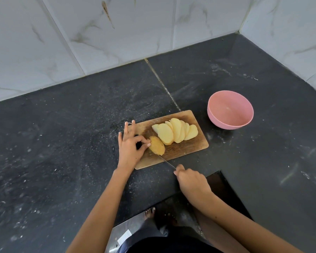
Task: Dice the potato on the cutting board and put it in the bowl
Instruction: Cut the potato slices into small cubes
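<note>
Head: left hand (pixel 129 148) pinches potato end (pixel 156 147); right hand (pixel 192 180) grips knife (pixel 167 162).

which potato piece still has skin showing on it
The end piece at the board's near-left, pinched by the left hand with the knife at it. Its brownish skin side faces up; the fanned slices behind it show only pale cut faces.
</note>
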Motion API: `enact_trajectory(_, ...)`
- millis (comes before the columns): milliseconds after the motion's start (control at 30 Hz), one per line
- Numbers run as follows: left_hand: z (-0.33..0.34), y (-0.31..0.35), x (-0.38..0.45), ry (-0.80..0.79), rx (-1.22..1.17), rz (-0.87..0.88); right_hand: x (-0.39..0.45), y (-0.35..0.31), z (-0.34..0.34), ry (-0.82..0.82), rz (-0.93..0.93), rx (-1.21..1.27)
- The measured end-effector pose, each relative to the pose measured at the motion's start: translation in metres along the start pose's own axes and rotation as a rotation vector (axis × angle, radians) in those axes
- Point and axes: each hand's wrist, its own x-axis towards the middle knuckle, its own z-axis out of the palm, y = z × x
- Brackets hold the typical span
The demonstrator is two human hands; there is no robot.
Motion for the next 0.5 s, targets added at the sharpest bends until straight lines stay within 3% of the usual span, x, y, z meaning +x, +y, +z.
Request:
enact_trajectory(133,-0.005,0.005,-0.001,-0.057,0.002,0.223,-0.01,0.017,-0.003,0.002,0.017,0.068)
enact_trajectory(267,-0.014,0.01,0.003,-0.339,0.115,0.473,-0.014,0.029,-0.005,0.126,0.049,0.224)
enact_trajectory(500,-0.033,0.014,0.03,-0.532,0.169,0.557,-0.002,0.026,-0.005,0.201,0.104,0.38)
